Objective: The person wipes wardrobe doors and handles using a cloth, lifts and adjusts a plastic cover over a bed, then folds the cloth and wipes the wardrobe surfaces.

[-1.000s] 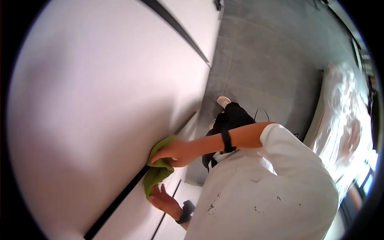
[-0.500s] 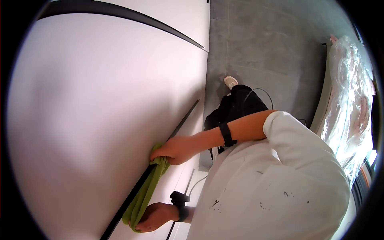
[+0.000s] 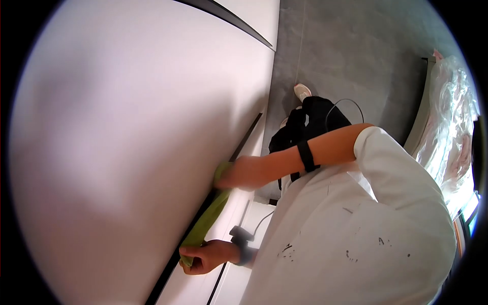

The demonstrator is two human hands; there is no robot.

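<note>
A green cloth (image 3: pixel 206 219) is stretched lengthwise along a dark strip (image 3: pixel 190 231) in the white panelled surface (image 3: pixel 132 122). At its upper end my right hand (image 3: pixel 244 173), blurred by motion, is closed on the cloth and presses it near the strip. Lower down, my left hand (image 3: pixel 206 256) pinches the other end, thumb on top and fingers curled under. Black bands with a small device are around my left wrist; a black strap circles my right forearm.
Another dark strip (image 3: pixel 229 18) curves across the white surface at the top. Grey floor tiles (image 3: pixel 351 51) lie beyond my legs and shoes (image 3: pixel 302 91). At the right is an object wrapped in clear plastic (image 3: pixel 450 132). A thin cable loops near my legs.
Both hands and the cloth have shifted in view, lately up and to the right. The cloth, bunched at first, was pulled out long as my left hand moved away from my right.
</note>
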